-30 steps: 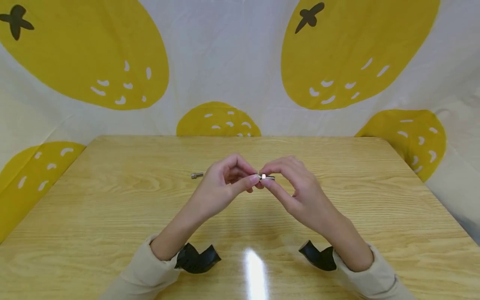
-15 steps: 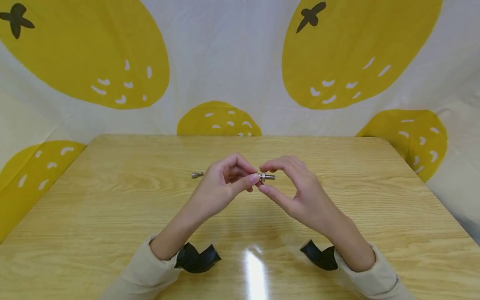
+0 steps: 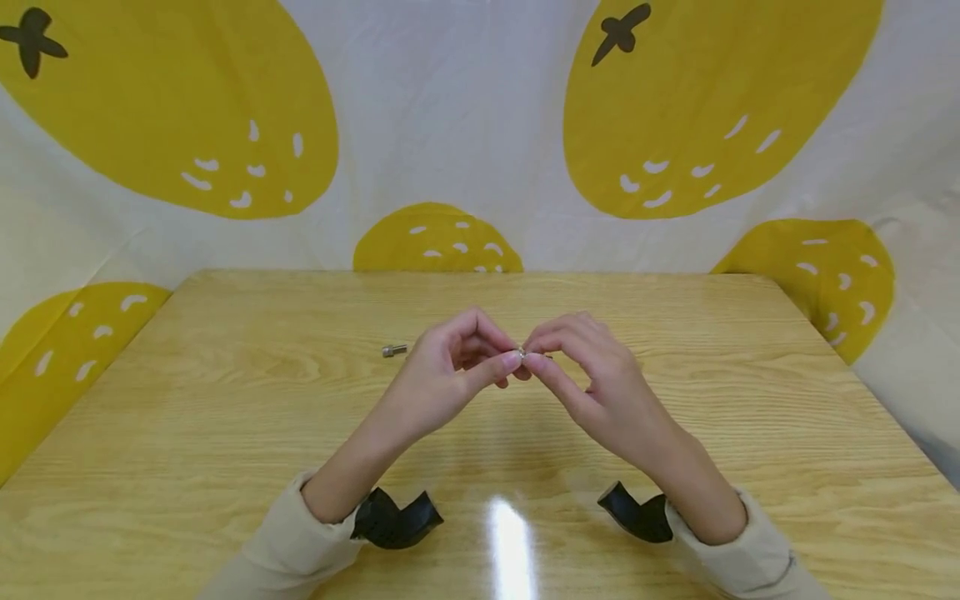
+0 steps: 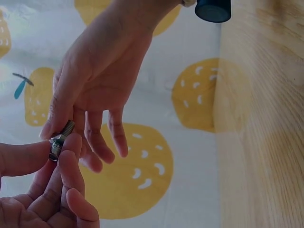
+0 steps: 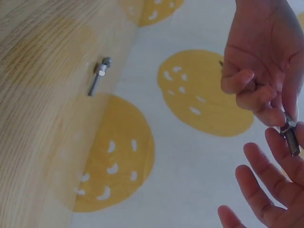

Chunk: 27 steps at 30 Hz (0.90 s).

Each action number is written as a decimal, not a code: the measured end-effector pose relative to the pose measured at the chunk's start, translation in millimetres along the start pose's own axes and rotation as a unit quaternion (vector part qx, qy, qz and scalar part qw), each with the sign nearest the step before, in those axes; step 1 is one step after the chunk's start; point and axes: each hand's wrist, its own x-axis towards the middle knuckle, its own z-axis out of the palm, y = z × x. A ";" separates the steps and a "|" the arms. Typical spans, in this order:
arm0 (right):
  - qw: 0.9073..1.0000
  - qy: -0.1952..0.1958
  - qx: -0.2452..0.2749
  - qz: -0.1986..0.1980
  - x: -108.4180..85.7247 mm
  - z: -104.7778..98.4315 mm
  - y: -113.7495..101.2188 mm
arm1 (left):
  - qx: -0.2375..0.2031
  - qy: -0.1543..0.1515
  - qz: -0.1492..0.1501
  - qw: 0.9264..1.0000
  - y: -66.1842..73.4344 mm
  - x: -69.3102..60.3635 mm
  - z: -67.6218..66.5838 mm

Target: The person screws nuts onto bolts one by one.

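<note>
In the head view my left hand (image 3: pixel 461 358) pinches the head end of a small silver bolt between thumb and forefinger. My right hand (image 3: pixel 592 367) meets it fingertip to fingertip, its thumb and forefinger closed round the nut on that bolt. The left wrist view shows the bolt (image 4: pixel 68 128) with its threaded end pointing up past the nut (image 4: pixel 58 139), between both hands' fingertips. From the right wrist the threaded shank (image 5: pixel 291 141) is visible, while fingers partly cover the nut. The right hand's other fingers are spread loosely.
A second bolt (image 3: pixel 394 351) lies on the wooden table (image 3: pixel 262 433), just left of my left hand; the right wrist view shows a nut (image 5: pixel 102 71) on it. Each wrist carries a black mount (image 3: pixel 397 518). Behind the table hangs a cloth (image 3: pixel 450 108) with yellow fruit shapes.
Half a second ago the right thumb and forefinger stood apart from the nut; now they have closed on it again. The left hand keeps its hold, and the other bolt has not moved.
</note>
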 end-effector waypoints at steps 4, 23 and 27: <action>1.000 0.006 -0.022 0.012 -1.0 1.7 0.6 | -0.004 -0.011 -0.003 1.000 -1.0 -0.2 1.1; 1.000 -0.008 0.001 -0.024 -0.8 -1.3 -2.5 | 0.018 0.003 -0.016 1.000 0.2 -0.9 -0.8; 1.000 -0.014 0.000 -0.018 -0.5 -0.5 -2.1 | 0.014 0.001 -0.016 1.000 -0.2 -1.2 -0.9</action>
